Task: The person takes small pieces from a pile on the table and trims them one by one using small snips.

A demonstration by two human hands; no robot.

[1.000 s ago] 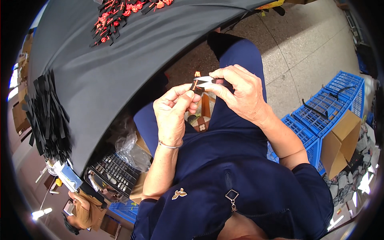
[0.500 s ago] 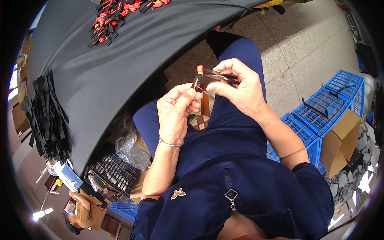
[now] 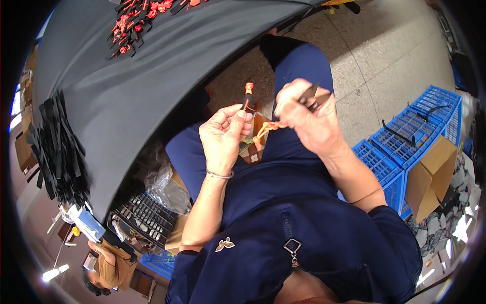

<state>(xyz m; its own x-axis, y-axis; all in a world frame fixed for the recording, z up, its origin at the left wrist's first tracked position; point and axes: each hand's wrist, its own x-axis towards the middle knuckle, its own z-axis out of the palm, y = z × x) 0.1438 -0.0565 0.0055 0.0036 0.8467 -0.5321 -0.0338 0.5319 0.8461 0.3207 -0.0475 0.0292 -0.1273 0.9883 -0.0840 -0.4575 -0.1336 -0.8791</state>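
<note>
My left hand [image 3: 221, 134] pinches the lower end of a small black fabric piece [image 3: 246, 103] topped with a red-orange knot [image 3: 249, 87]. The piece stands upright above my fingertips. To its right, my right hand [image 3: 311, 116], partly blurred, is closed with dark-bladed thread snips [image 3: 315, 97] tucked in it, blades up. Its fingertips also hold a looped orange cord [image 3: 263, 129], which hangs toward my left hand. Whether the cord joins the black piece I cannot tell.
A black-covered table [image 3: 147, 81] bears a pile of red-and-black pieces [image 3: 130, 25] and a bundle of black strips [image 3: 56, 147]. Blue plastic crates [image 3: 405, 134] and an open cardboard box [image 3: 430, 177] stand at right. A person [image 3: 112, 266] is at lower left.
My right hand has turned and swung the snips up, away from the black piece. Orange cord now hangs from its fingers. My left hand has barely moved.
</note>
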